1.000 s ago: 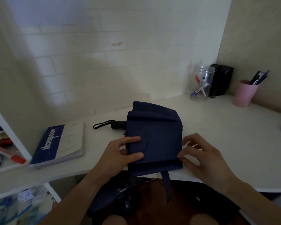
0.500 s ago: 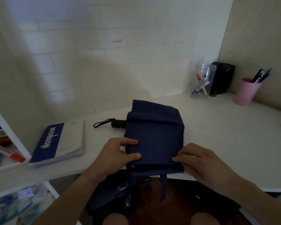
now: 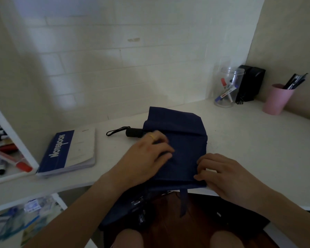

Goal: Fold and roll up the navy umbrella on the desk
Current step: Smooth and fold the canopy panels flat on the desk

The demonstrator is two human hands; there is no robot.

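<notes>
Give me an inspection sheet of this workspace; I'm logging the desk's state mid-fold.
Surface: white desk, bare to the right of the work.
Job's things: navy fabric umbrella lies flattened at the near edge; its black handle with wrist loop points left; a navy closure strap hangs over the edge.
Clutter: blue-and-white notebook at left; clear plastic jar of markers, black box and pink cup of pens at the far right.
Hands: left hand presses on the fabric; right hand pinches the near right edge.
Cables: nothing seen.
Surroundings: white brick wall; white shelf with markers at left.
</notes>
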